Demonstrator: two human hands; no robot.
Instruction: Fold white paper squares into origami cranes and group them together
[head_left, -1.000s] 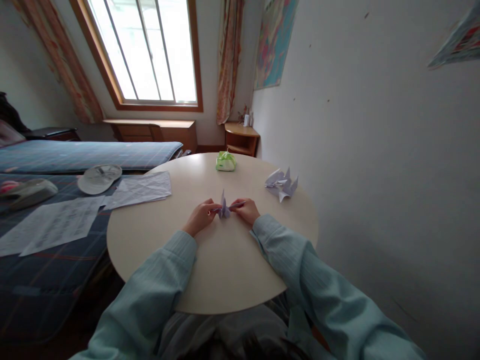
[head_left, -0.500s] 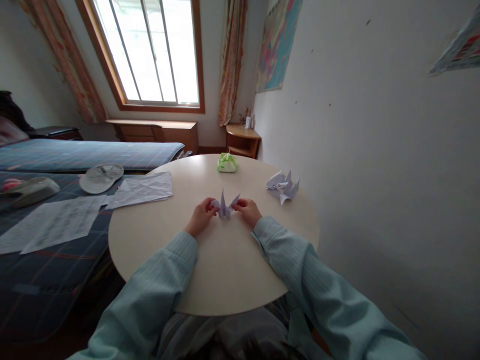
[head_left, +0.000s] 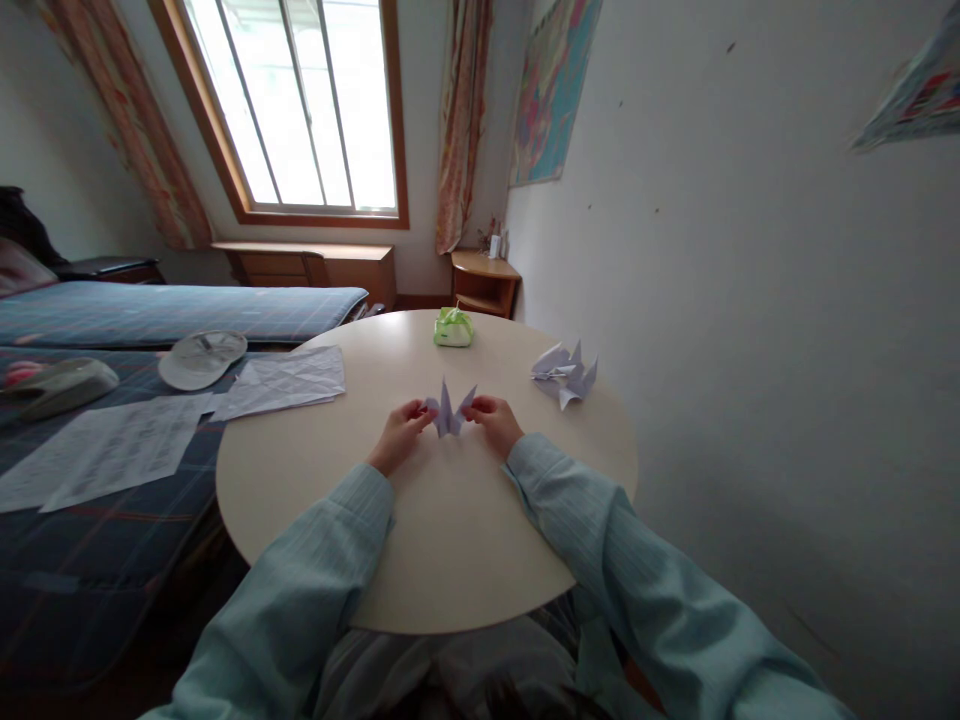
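Note:
A folded pale paper crane (head_left: pixel 448 415) stands upright at the middle of the round cream table (head_left: pixel 457 540). My left hand (head_left: pixel 405 432) pinches its left point between thumb and fingers. On the other side, my right hand (head_left: pixel 493 422) is closed on its right point. A tall fold rises between the two hands, and the crane's lower edge is close to or on the tabletop. More folded paper cranes (head_left: pixel 571 375) lie together at the right of the table, apart from my hands.
A green and white tissue pack (head_left: pixel 454 328) sits at the table's far edge. Paper sheets (head_left: pixel 289 378) overlap the table's left edge, with printed sheets (head_left: pixel 120 448) and a pale cap (head_left: pixel 201 358) on the bed beside it. A white wall (head_left: pixel 720 330) runs along the right.
Both hands keep their pinch on the crane. Its right point has shifted very slightly; otherwise the scene looks the same apart from a small camera movement.

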